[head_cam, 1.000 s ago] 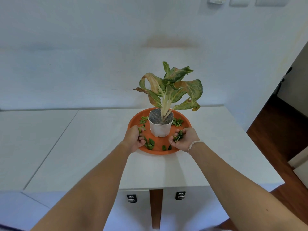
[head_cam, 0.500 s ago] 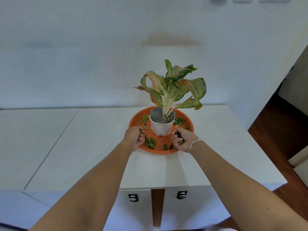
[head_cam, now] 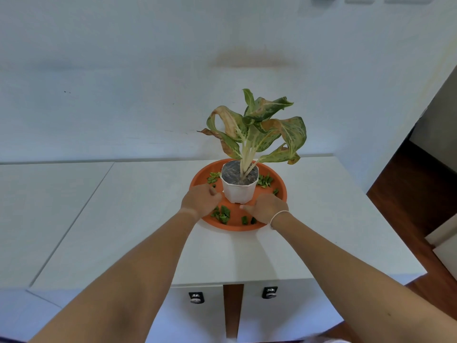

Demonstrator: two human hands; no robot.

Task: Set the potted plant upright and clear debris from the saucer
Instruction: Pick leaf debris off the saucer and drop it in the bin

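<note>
A second ago the right hand (head_cam: 265, 208) lay palm-up holding scraps; now it is palm-down, grip unclear. The left hand (head_cam: 201, 199) stays curled, contents hidden. The plant (head_cam: 249, 134) stands upright, but scraps (head_cam: 222, 214) remain in the saucer (head_cam: 280, 186).

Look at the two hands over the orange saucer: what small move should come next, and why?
Probably the left hand should pinch up the leaf scraps just beside it. The potted plant already stands upright in the orange saucer, yet green scraps lie near both hands and behind the pot. Whether either grip already holds scraps cannot be told; the right hand lies knuckles-up over the saucer.
</note>
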